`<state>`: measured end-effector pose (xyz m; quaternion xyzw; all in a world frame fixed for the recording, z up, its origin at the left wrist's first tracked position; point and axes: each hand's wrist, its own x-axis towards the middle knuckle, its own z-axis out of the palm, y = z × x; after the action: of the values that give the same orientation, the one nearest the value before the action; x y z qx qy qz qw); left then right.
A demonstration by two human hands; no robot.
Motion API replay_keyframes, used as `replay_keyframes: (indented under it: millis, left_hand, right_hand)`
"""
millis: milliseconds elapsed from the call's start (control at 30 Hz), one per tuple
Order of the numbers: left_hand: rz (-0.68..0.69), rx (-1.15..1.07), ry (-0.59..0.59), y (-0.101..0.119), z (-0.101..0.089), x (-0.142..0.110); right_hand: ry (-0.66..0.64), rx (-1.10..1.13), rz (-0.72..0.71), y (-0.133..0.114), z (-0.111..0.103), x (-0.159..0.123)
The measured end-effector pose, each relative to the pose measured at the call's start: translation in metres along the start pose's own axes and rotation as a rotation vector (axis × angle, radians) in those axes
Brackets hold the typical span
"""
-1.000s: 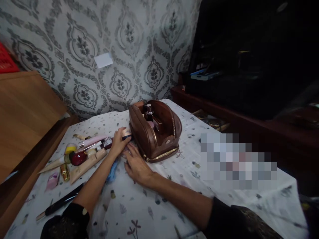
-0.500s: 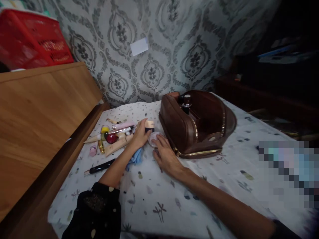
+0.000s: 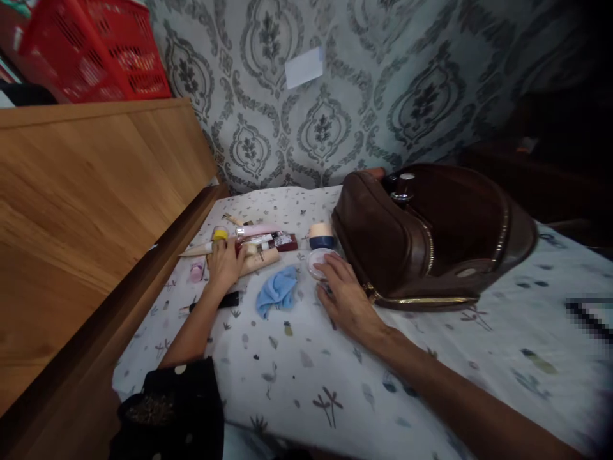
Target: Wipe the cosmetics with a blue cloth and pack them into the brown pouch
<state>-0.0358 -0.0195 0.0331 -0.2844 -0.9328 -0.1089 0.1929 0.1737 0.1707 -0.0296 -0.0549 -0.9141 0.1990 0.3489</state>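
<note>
My left hand point(image 3: 225, 263) is down in a pile of makeup, its fingers closed around a red round container point(image 3: 238, 246) that is mostly hidden. A pale beige tube point(image 3: 259, 260) lies right beside these fingers. My right hand point(image 3: 345, 295) has its fingertips curled over the near edge of a clear round container point(image 3: 317, 260), which sits on the cloth. Just behind that stands a jar with a beige top and dark blue base point(image 3: 320, 235). A brown makeup bag point(image 3: 378, 236) stands unzipped to the right, a dark bottle point(image 3: 403, 186) upright in it.
A crumpled blue cloth point(image 3: 278, 292) lies between my hands. A black stick-shaped item point(image 3: 227, 299) is partly under my left forearm. A pink tube point(image 3: 258, 230) and a small pink bottle point(image 3: 196, 271) are in the pile. A wooden panel point(image 3: 105, 172) borders the left, with a red basket point(image 3: 100, 54) above.
My left hand has moved left from the beige-and-blue jar to the makeup pile, leaving the jar standing by the bag. My right hand stays at the clear container. The view has shifted left.
</note>
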Motion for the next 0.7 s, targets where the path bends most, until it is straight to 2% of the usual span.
replay_keyframes:
  millis: [167, 267, 400, 500, 600, 700]
  left_hand:
    - [-0.013, -0.349, -0.006, -0.021, 0.003, 0.003]
    - [-0.001, -0.453, -0.005, -0.027, 0.004, 0.006]
    - [0.07, -0.593, -0.054, -0.026, 0.002, 0.008]
    - [0.152, -0.778, -0.114, -0.023, -0.003, 0.007]
    - [0.127, -0.944, -0.153, -0.021, -0.006, 0.007]
    - [0.141, -0.939, -0.204, -0.017, -0.009, 0.005]
  right_hand:
    - [0.032, -0.037, -0.053, -0.003, -0.002, 0.0]
    - [0.022, -0.042, -0.073, -0.002, -0.003, 0.0]
    - [0.022, -0.047, -0.081, -0.001, -0.002, 0.0]
    - [0.033, -0.059, -0.09, -0.001, -0.002, 0.0]
    - [0.033, -0.066, -0.092, -0.003, -0.002, 0.0]
    - [0.022, -0.062, -0.089, -0.004, -0.003, 0.0]
